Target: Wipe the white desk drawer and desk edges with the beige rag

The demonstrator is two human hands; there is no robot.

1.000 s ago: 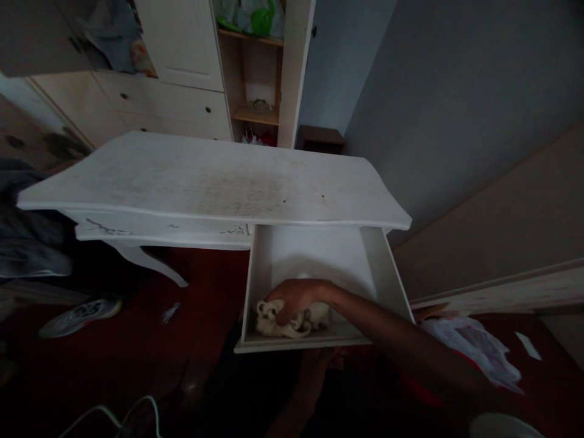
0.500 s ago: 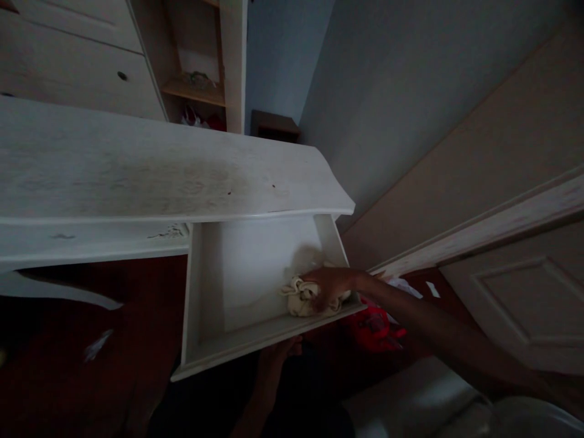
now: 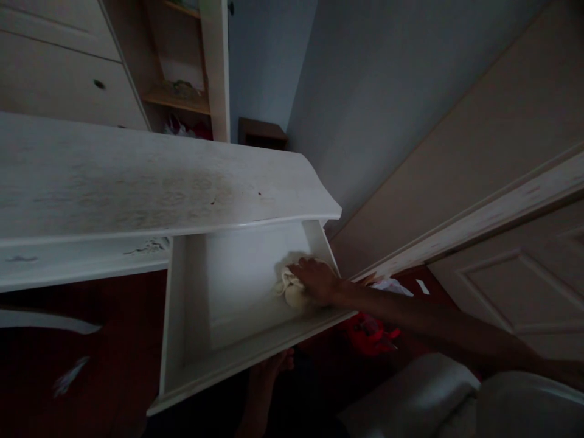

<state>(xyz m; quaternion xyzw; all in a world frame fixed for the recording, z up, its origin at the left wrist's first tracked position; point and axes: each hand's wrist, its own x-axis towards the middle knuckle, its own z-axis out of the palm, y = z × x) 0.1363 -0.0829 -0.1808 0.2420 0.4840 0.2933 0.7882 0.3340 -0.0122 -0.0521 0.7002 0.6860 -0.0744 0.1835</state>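
A pulled-out white drawer (image 3: 237,286) juts from the table toward me. Inside it, near the right front corner, my right hand (image 3: 317,281) is closed on a crumpled cream cloth (image 3: 296,297) and presses it to the drawer's bottom. Below the drawer's front board is my left hand (image 3: 274,363); its fingers look curled against the underside of the board, partly hidden by it and dim. The drawer floor is pale, with grey smudges toward the front.
The white tabletop (image 3: 164,182) has dark stains and two small dark specks. Behind stands a cabinet (image 3: 59,79) with open shelves. A red bag (image 3: 371,334) lies on the dark red floor, and a pale rounded seat (image 3: 420,389) is at lower right.
My right hand and the cloth have shifted slightly within the drawer, away from its front right corner. The whole view has turned a little, so the furniture appears further left and lower.
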